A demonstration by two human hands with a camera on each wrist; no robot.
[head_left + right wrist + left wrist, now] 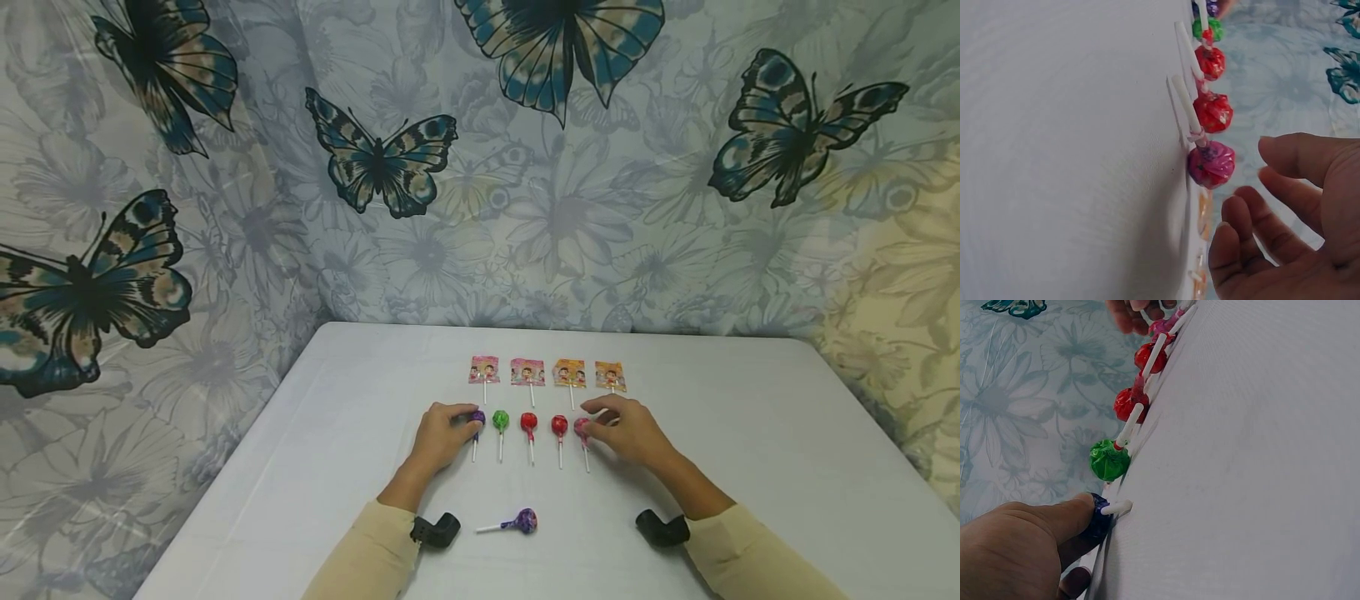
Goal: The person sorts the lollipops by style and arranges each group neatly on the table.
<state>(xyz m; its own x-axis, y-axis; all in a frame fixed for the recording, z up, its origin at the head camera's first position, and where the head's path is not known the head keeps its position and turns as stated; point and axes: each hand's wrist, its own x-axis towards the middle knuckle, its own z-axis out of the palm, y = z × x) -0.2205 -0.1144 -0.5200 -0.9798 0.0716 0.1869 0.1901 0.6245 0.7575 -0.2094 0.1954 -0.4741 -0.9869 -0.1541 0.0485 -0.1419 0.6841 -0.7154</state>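
At the left end of a row of lollipops, my left hand pinches the head of a purple lollipop between thumb and finger. Its white stick points toward me. Beside it in the row are a green lollipop, a red lollipop and another red lollipop. A pink lollipop makes up the right end. Around that one hovers my right hand, fingers loosely bent and spread; the right wrist view shows a gap between its fingertips and the candy.
Behind the row lie several flat-wrapped lollipops, pink packets on the left and orange packets on the right. Another purple lollipop lies sideways nearer me, between the forearms. A butterfly-print cloth hangs behind the white table.
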